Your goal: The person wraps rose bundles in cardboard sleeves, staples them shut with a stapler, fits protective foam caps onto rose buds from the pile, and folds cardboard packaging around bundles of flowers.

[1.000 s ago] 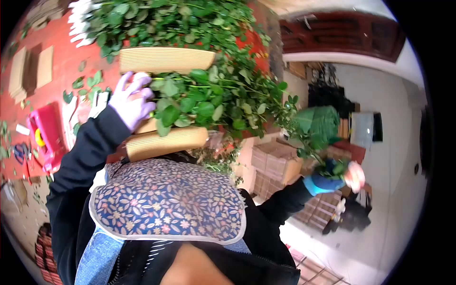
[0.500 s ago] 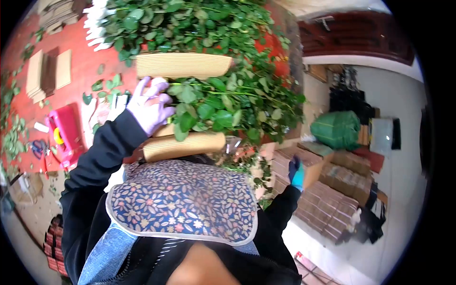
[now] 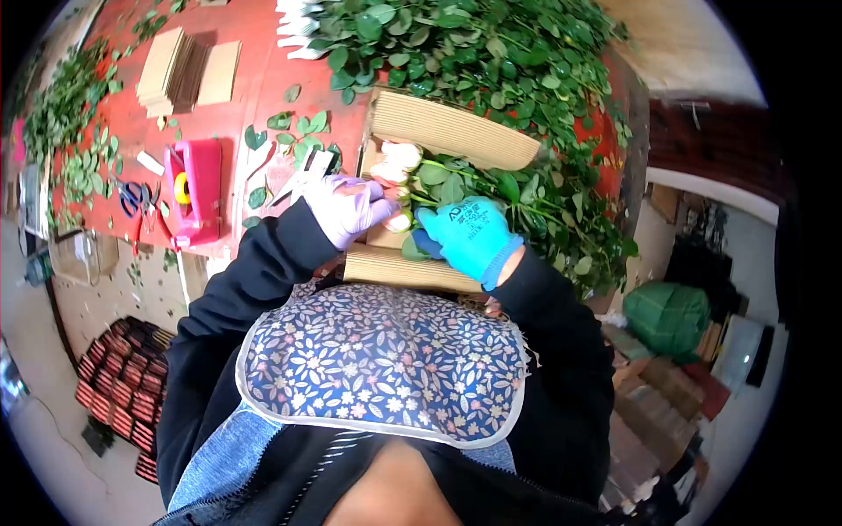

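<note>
Corrugated cardboard wrap (image 3: pixel 452 127): matt, ribbed. Tape dispenser (image 3: pixel 198 191) left of it: pink plastic, smooth, glossy. Scissors (image 3: pixel 137 198) beyond the dispenser: metal blades, plastic handles. Blue glove (image 3: pixel 472 233) below wrap: matt, fabric-like cuff. Purple glove (image 3: pixel 344 209): thin, smooth, wrinkled. Apron (image 3: pixel 386 364): printed cloth. Green sack (image 3: pixel 667 317), far right of wrap: creased, slight sheen.

Red tabletop (image 3: pixel 263 96), pale floor (image 3: pixel 719 219), dark red door (image 3: pixel 719 145)

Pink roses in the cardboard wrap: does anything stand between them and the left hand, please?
Nothing visible does: the left hand is right at the pink roses. The cardboard flaps lie to either side, and the right hand is over the stems.
</note>
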`<state>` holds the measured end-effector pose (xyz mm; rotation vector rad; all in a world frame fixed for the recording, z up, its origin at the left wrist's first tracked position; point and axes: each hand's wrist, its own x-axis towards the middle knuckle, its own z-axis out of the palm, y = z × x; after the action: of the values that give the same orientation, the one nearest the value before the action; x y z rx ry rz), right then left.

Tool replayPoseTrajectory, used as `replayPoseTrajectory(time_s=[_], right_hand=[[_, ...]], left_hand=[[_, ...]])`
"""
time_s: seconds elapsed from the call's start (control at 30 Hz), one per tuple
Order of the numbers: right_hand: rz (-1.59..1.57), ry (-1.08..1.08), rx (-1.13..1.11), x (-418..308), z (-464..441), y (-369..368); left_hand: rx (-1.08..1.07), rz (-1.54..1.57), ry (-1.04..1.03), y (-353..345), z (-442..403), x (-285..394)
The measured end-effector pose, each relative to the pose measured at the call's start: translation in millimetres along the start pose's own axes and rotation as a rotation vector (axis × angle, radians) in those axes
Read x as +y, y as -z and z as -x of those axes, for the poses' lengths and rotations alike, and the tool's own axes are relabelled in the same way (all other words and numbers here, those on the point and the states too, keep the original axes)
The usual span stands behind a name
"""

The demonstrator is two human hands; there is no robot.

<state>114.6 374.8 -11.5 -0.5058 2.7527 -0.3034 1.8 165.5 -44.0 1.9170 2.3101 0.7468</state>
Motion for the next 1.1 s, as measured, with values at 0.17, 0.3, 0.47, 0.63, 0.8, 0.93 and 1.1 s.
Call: replayPoseTrajectory(time_s=[0.17, 0.3, 0.47, 0.63, 0.8, 0.93, 1.1], right_hand=[[0.062, -0.006, -0.077, -6.0, -3.8, -1.4], [-0.059, 0.035, -0.080, -7.0, 3.8, -14.9], [-0.071, 0.023, 0.029, -7.6, 6.1, -13.1], [-0.180, -0.022, 0.006, -2.0, 8.9, -15.0], [-0.183, -0.020, -0.036, 0.4, 9.8, -15.7], [-0.221, 0.000, -0.034, 1.2, 14.9, -16.1], [-0.310, 0.010, -0.152, 0.0, 17.7, -5.7]], left_hand=[[0.116, 0.233, 0.195, -14.9, 22.4, 3.0], [0.188, 0.438, 0.375, -38.2, 34.4, 6.1], [0.349, 0.834, 0.622, -45.0, 28.4, 19.1], [0.300, 0.849, 0.674, -38.5, 22.9, 22.4], [0.305, 0.737, 0.642, -40.7, 17.7, 20.2], [0.285, 0.709, 0.665, -39.6, 15.0, 23.7], [0.215, 0.934, 0.751, -33.1, 23.0, 24.5]])
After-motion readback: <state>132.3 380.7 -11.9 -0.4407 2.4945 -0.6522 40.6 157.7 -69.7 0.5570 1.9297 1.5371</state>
